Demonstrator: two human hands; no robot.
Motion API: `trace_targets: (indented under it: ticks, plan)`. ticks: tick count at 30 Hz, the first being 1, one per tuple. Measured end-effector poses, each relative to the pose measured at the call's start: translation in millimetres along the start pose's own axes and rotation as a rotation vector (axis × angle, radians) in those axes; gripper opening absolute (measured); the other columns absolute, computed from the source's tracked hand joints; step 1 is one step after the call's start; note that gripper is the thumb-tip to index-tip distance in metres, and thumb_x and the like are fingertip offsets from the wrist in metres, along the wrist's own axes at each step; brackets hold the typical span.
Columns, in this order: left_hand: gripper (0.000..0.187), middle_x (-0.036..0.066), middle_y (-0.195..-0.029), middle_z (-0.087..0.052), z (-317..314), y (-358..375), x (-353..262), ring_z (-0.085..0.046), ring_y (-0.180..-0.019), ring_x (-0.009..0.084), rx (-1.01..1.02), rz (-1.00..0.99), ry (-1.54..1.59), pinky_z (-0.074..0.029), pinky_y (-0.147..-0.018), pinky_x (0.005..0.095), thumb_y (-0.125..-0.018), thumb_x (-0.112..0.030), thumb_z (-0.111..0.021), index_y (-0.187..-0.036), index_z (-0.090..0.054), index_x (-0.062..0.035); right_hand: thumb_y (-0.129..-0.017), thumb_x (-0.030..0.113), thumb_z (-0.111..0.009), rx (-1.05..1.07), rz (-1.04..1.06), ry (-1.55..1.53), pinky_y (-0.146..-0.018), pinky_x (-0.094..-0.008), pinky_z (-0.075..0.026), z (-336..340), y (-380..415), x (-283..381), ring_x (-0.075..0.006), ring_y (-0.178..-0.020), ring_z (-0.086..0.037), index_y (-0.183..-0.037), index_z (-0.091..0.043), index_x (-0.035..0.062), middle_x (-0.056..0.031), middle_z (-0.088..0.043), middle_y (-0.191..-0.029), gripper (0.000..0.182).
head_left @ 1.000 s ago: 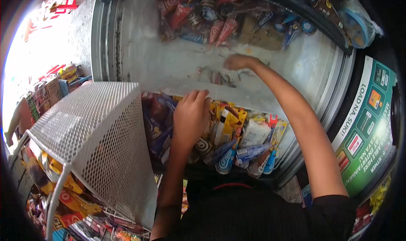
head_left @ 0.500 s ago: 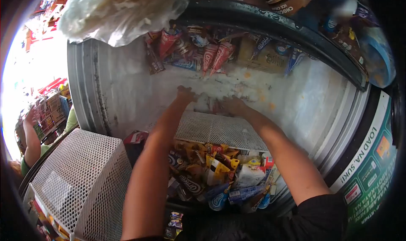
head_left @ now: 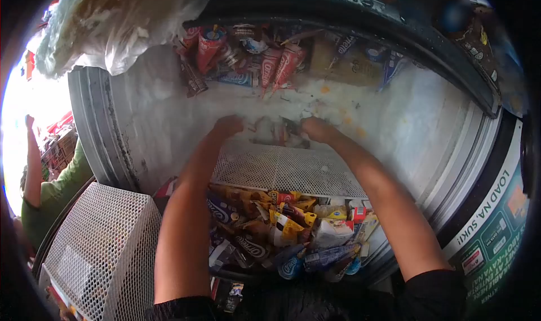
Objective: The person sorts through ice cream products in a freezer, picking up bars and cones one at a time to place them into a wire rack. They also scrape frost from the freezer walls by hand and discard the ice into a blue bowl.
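Inside the frosty chest freezer point(head_left: 163, 101), both my arms reach down to its icy floor. My left hand point(head_left: 229, 125) is closed at the left of a few wrapped packs point(head_left: 276, 130); whatever its fingers hold is blurred by mist. Closed too, my right hand point(head_left: 317, 128) is at the packs' right side, against a dark piece I cannot make out. A white perforated basket point(head_left: 282, 166) lies just nearer to me, with many wrapped ice creams point(head_left: 287, 225) in its near part. Beyond my hands, red Cornetto cones point(head_left: 287, 67) lie along the far wall.
A second white mesh basket point(head_left: 96, 225) stands on the left rim. A clear plastic bag point(head_left: 124, 28) hangs over the far left corner. The dark freezer lid edge point(head_left: 349, 22) curves along the back. At far left is another person in a green sleeve point(head_left: 62, 177).
My hands have gone from spread fingers to closed, and my left hand has shifted left. The view has moved slightly. The other person's raised arm shows more.
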State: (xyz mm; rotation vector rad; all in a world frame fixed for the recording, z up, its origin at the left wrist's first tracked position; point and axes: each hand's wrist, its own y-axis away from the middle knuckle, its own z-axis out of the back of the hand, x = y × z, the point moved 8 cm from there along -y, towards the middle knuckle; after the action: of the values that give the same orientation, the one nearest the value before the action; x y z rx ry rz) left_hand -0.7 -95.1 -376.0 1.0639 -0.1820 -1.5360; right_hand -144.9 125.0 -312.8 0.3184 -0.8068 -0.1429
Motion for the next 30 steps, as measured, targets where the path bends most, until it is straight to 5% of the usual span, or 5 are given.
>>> trace_targets:
  ticks: [9,15,17,23,30]
  plan:
    - [0.03,0.012,-0.102,-0.061,66,-19,-57,-0.059,-0.101,0.0258,0.283,0.113,-0.252,-0.047,-0.084,0.0401,-0.074,-0.024,-0.069,-0.101,-0.066,-0.0116,-0.069,0.012,-0.063,0.087,-0.369,-0.679,-0.065,-0.0364,-0.048,56,24,-41,-0.0322,-0.075,-0.063,-0.078,-0.066,0.0031,-0.017,-0.065,-0.087,0.013]
    - [0.037,0.009,-0.104,-0.063,46,-37,-89,-0.059,-0.101,0.0266,0.411,0.263,-0.568,-0.046,-0.082,0.0452,-0.08,-0.039,-0.059,-0.103,-0.068,-0.0116,-0.068,0.017,-0.064,-0.145,-0.521,-0.223,-0.068,-0.0372,-0.05,85,41,-79,-0.0332,-0.077,-0.063,-0.083,-0.067,0.0058,-0.0185,-0.065,-0.089,0.019]
    - [0.032,0.01,-0.098,-0.065,5,-61,-42,-0.061,-0.093,0.026,0.009,0.559,-0.58,-0.045,-0.079,0.0453,-0.079,-0.033,-0.059,-0.096,-0.07,-0.0086,-0.067,0.019,-0.063,0.034,-0.583,0.016,-0.072,-0.041,-0.05,72,46,-79,-0.0362,-0.079,-0.063,-0.084,-0.067,0.0039,-0.0231,-0.064,-0.087,0.023]
    - [0.023,0.009,-0.082,-0.067,-56,-82,-26,-0.063,-0.08,0.0241,0.035,-0.083,-0.858,-0.046,-0.072,0.0443,-0.076,-0.027,-0.06,-0.084,-0.071,-0.0095,-0.066,0.024,-0.061,0.066,-0.698,-0.037,-0.075,-0.0444,-0.049,27,64,-98,-0.038,-0.082,-0.063,-0.078,-0.066,-0.0029,-0.0252,-0.064,-0.083,0.03]
    - [0.051,0.016,-0.099,-0.065,125,-47,-114,-0.061,-0.092,0.0325,0.181,0.107,-0.135,-0.045,-0.082,0.0466,-0.078,-0.049,-0.058,-0.091,-0.067,-0.0008,-0.069,0.019,-0.059,0.133,-0.72,-0.153,-0.081,-0.0424,-0.05,61,73,-68,-0.038,-0.089,-0.064,-0.086,-0.067,-0.0039,-0.0268,-0.064,-0.091,0.029]
